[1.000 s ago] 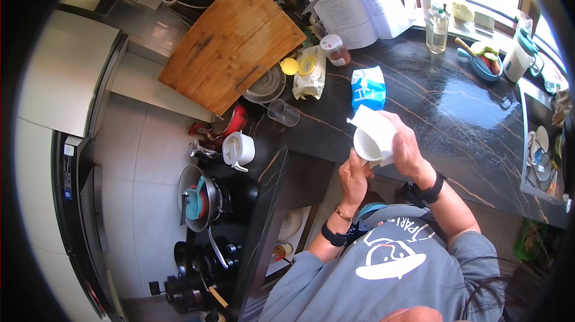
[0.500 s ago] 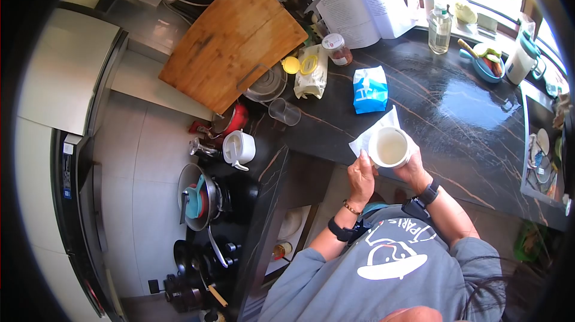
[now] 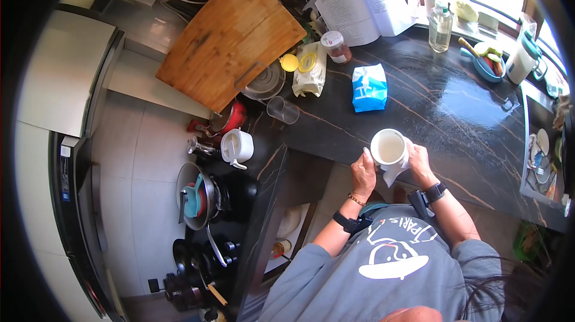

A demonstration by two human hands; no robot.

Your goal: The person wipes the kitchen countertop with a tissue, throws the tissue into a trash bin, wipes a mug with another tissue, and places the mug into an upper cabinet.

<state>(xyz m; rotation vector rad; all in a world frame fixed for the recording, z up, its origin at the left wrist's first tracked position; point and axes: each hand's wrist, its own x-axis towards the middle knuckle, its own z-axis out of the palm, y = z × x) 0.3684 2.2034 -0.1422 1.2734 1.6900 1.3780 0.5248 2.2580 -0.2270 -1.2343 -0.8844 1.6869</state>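
While fingers (image 3: 366, 157) hold the round cup (image 3: 389, 147), creased tissue (image 3: 392, 174) hangs alongside.

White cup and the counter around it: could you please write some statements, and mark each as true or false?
1. The white cup stands alone on the counter. False: the right hand holds it.
2. A white tissue hangs below the cup. True.
3. The blue-and-white packet is on the dark counter. True.
4. The yellow lid of the wipes pack is closed. False: it is flipped open.
5. The cutting board is right of the packet in the picture. False: it is left.
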